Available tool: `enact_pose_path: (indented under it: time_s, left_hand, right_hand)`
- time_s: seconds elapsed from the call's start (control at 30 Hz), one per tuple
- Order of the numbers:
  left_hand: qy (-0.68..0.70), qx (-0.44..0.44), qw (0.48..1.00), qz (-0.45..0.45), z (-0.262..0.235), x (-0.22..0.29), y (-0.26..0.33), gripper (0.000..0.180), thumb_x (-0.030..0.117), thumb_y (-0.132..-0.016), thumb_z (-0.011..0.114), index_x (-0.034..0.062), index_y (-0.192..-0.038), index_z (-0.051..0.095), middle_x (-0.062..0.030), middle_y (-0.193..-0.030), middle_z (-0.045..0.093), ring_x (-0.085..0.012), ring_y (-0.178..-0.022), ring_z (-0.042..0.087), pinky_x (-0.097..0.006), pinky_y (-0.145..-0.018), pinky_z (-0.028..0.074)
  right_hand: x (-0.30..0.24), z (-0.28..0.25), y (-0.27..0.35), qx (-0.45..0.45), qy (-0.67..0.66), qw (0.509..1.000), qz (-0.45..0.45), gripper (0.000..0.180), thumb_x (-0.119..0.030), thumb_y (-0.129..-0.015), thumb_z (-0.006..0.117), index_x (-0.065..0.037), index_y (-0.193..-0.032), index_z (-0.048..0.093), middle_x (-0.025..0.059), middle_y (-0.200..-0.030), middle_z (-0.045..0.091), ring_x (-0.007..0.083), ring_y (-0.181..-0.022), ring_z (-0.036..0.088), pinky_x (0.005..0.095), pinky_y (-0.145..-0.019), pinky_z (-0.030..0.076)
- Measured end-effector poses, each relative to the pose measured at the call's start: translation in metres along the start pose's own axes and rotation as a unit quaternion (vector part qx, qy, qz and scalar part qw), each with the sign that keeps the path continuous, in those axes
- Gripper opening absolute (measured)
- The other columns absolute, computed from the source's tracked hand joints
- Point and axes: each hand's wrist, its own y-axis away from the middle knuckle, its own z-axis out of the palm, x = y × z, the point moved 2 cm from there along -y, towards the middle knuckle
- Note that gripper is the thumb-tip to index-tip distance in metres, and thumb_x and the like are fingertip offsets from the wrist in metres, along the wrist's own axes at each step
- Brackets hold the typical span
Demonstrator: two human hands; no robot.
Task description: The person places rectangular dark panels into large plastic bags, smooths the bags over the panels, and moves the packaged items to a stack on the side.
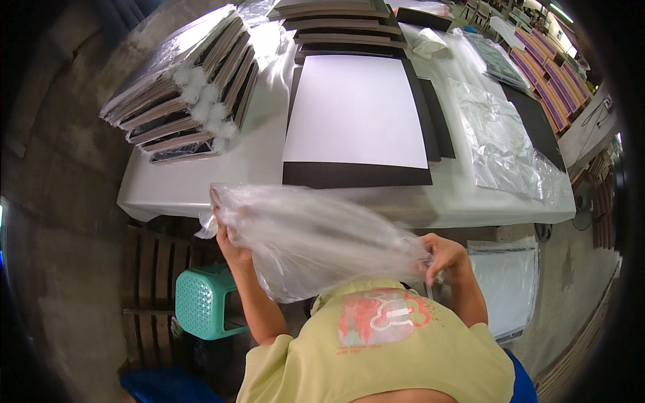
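A clear plastic bag (309,235) is stretched between my two hands, in front of the table's near edge, and part of it is smeared by motion. My left hand (233,243) grips one end, with its fingers partly behind the film. At the other end my right hand (443,256) pinches the plastic between thumb and fingers. Just beyond the bag, a white sheet (356,111) lies on a black board (356,174) on the table. Further black boards stick out from under it on the right.
A stack of plastic-wrapped boards (181,87) stands at the table's left, and a pile of dark boards (342,27) at the back. Flat plastic bags (494,138) lie on the right of the white-covered table (201,181). A green stool (205,302) is below left, wrapped panels (504,289) below right.
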Motion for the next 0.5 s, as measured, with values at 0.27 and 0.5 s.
enact_pose_path:
  time_s: [0.27, 0.5]
  left_hand:
    - [-0.228, -0.575, 0.721, -0.311, -0.037, -0.067, 0.052, 0.08, 0.051, -0.057, 0.072, -0.0003, -0.113, 0.047, -0.0084, -0.099, 0.057, -0.0174, -0.079, 0.054, -0.031, -0.067, 0.044]
    - [-0.05, -0.333, 0.891, -0.303, -0.068, -0.054, 0.043, 0.064, 0.052, -0.073, 0.053, 0.0019, -0.113, 0.047, -0.0135, -0.103, 0.054, -0.0267, -0.094, 0.053, -0.04, -0.081, 0.045]
  right_hand:
    - [-0.024, -0.016, 0.032, 0.531, -0.357, 0.67, -0.377, 0.072, -0.021, -0.079, 0.056, -0.017, -0.136, 0.012, 0.0032, -0.076, 0.053, 0.0141, -0.069, 0.05, 0.0297, -0.061, 0.046]
    - [-0.01, 0.002, 0.06, 0.349, -0.316, 0.701, -0.535, 0.098, -0.012, -0.07, 0.068, -0.014, -0.136, -0.006, -0.0002, -0.068, 0.051, 0.006, -0.054, 0.044, 0.023, -0.044, 0.038]
